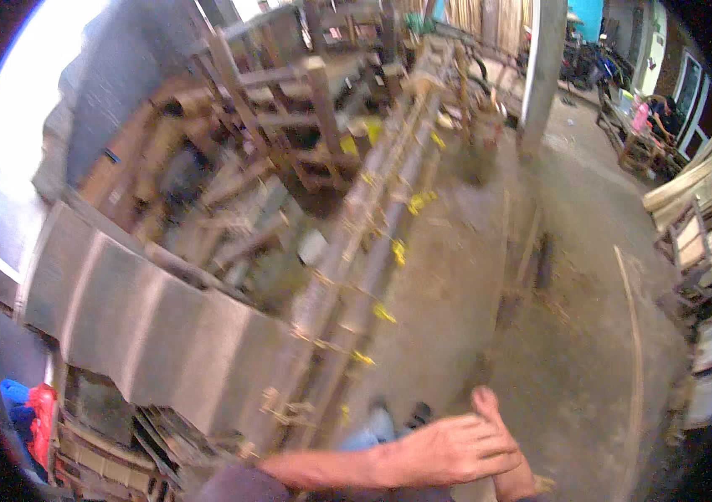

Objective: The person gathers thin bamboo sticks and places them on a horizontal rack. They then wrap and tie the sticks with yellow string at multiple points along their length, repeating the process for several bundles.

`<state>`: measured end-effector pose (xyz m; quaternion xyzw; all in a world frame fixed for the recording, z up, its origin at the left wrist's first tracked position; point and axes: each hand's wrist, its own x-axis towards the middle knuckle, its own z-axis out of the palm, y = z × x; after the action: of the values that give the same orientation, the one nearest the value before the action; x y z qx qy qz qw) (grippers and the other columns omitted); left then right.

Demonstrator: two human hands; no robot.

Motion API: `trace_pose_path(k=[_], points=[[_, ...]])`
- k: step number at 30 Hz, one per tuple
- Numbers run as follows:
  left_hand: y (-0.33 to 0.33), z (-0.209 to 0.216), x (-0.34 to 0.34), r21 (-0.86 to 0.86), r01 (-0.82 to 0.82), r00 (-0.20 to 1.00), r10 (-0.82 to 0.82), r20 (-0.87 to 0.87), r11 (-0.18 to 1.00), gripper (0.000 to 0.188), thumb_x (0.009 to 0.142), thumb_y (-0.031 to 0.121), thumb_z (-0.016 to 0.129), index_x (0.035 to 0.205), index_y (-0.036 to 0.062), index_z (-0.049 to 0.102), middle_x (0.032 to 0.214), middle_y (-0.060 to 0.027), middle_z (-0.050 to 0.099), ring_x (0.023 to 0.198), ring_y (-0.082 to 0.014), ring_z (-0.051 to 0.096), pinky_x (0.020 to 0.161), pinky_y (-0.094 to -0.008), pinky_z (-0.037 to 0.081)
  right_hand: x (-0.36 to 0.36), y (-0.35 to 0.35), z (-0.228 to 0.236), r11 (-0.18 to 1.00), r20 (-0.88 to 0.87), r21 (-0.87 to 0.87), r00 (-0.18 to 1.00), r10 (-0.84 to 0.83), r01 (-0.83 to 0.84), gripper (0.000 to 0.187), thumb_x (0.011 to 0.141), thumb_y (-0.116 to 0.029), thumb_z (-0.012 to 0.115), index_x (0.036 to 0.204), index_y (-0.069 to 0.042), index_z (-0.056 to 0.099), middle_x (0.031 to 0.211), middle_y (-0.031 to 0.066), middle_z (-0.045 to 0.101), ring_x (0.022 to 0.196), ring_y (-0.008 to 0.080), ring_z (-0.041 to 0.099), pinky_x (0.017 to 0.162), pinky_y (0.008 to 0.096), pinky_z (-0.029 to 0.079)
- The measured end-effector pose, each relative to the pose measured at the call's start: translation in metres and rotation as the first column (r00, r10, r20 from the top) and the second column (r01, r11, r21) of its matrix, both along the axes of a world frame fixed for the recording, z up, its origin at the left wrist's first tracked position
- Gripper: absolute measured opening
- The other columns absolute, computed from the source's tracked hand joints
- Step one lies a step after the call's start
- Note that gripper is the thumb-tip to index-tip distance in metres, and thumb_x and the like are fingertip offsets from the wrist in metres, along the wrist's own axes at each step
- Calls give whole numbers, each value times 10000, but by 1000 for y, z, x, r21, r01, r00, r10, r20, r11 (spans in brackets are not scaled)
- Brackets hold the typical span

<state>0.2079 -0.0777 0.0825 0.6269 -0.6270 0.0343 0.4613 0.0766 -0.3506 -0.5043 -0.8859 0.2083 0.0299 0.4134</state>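
Note:
My left hand (448,452) reaches in from the lower left with its forearm lying level, fingers stretched out to the right and holding nothing. It lies across my right hand (513,478), which is mostly hidden beneath it; one digit of that hand sticks up at the left hand's fingertips. Both hands hover above the dusty concrete floor (557,276), right of a long bundle of poles (356,276) bound with yellow ties. My shoes (398,418) show just above the left forearm. The picture is blurred.
A corrugated metal sheet (138,309) lies at the left, with stacked wooden frames (289,109) behind it. A concrete pillar (540,75) stands at the top right. A thin curved stick (636,335) lies on the floor. Planks (699,192) pile along the right edge.

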Motion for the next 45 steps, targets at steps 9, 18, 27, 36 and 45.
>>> trace_pose_path(k=[9,18,27,36,45], points=[[-66,-86,199,67,-41,899,66,-434,997,213,908,189,619,1088,92,679,1011,-99,685,923,-301,657,800,-397,534,130,-86,39,722,-241,567,918,-316,398,211,858,-240,599,737,-73,641,632,37,620,630,179,618,601,371,497],[-61,-92,459,330,-682,533,752,-389,653,174,893,177,629,1012,68,694,990,-113,691,935,-292,662,796,-379,535,238,-167,41,978,-649,100,757,-77,185,203,824,-246,628,817,-62,714,742,63,680,697,202,634,669,378,518],[-65,-169,619,649,-760,108,992,66,39,209,870,151,633,1035,34,683,1065,-121,671,1015,-304,632,892,-365,490,825,-214,98,948,76,-106,948,310,-302,239,882,-228,573,884,4,628,775,126,667,701,223,595,686,401,494],[-130,-10,633,690,-702,-51,979,197,-175,381,866,276,634,1188,72,647,1348,-158,528,1270,-348,468,1061,-441,395,1114,-163,493,-17,436,847,677,593,-531,463,935,-324,578,1282,-29,492,1261,142,549,1145,248,554,1005,402,430],[-259,52,713,111,-958,268,963,11,265,351,819,296,596,1072,53,576,1170,-140,570,1127,-306,550,969,-439,448,1221,-239,481,181,495,706,660,565,-684,369,1007,-229,501,1292,-2,441,1194,130,552,1165,224,531,1073,400,404]])
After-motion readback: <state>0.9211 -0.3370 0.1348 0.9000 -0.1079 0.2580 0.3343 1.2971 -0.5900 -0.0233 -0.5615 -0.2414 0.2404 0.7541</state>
